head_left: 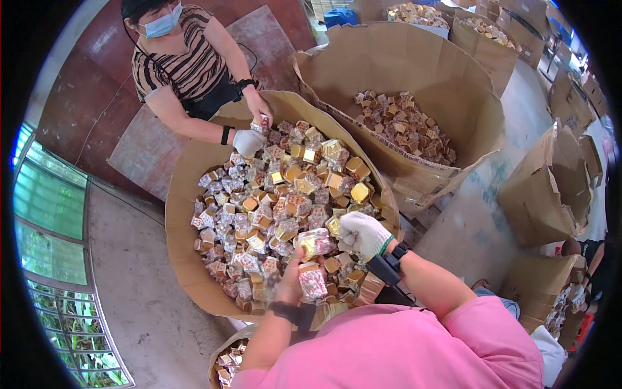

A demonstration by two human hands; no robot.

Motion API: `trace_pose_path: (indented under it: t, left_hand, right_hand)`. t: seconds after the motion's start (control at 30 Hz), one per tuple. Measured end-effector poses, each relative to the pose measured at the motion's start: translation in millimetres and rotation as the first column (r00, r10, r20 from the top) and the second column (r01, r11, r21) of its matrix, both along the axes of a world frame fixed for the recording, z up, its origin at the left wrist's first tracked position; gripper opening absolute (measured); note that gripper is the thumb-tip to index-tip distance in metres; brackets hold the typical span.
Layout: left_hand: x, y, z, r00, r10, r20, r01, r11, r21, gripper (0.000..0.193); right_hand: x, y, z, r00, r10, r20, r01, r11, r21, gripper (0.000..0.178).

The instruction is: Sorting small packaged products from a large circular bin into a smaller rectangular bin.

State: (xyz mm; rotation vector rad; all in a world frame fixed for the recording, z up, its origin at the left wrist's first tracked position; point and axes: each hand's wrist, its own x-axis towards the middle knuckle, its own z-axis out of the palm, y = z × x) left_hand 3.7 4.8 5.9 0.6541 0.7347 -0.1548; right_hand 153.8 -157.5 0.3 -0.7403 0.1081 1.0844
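Below me stands a large round cardboard bin, heaped with small gold, brown and red-and-white patterned boxes, many in shiny clear wrap. My bare left hand is closed at the bin's near side. It grips a pale yellow wrapped box; a red-and-white patterned box is against the same hand. My right hand, in a white knitted glove with a green cuff, is just to the right, over the pile. Its fingers are curled, and what they hold is hidden. Beside its fingertips is a gold box.
Across the bin a masked person in a striped top reaches in; their gloved hand is at the far rim. A bigger cardboard bin, partly filled, adjoins at right. More cartons stand farther right. A barred window is at left.
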Motion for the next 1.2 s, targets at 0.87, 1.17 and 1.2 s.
trace_pose_path:
  t: [0.87,1.17,1.2]
  left_hand:
    - [214.4,-75.4,-66.9,0.704,-0.309,-0.639,0.509,-0.407,0.758,0.074]
    - [175.0,-42.8,-37.4,0.926,-0.208,-0.315,0.335,0.071,0.940,0.034]
    - [157.3,-29.2,-43.8,0.968,-0.188,-0.166,0.227,0.380,0.897,0.031]
  right_hand:
    - [-23.9,-47.4,-37.4,0.974,0.211,0.078,-0.185,0.949,-0.255,0.016]
    - [-19.4,-39.4,-35.4,0.982,0.181,-0.051,-0.188,0.931,-0.312,0.023]
    - [-20.0,-42.8,-46.8,0.859,0.324,0.396,-0.182,0.917,-0.355,0.024]
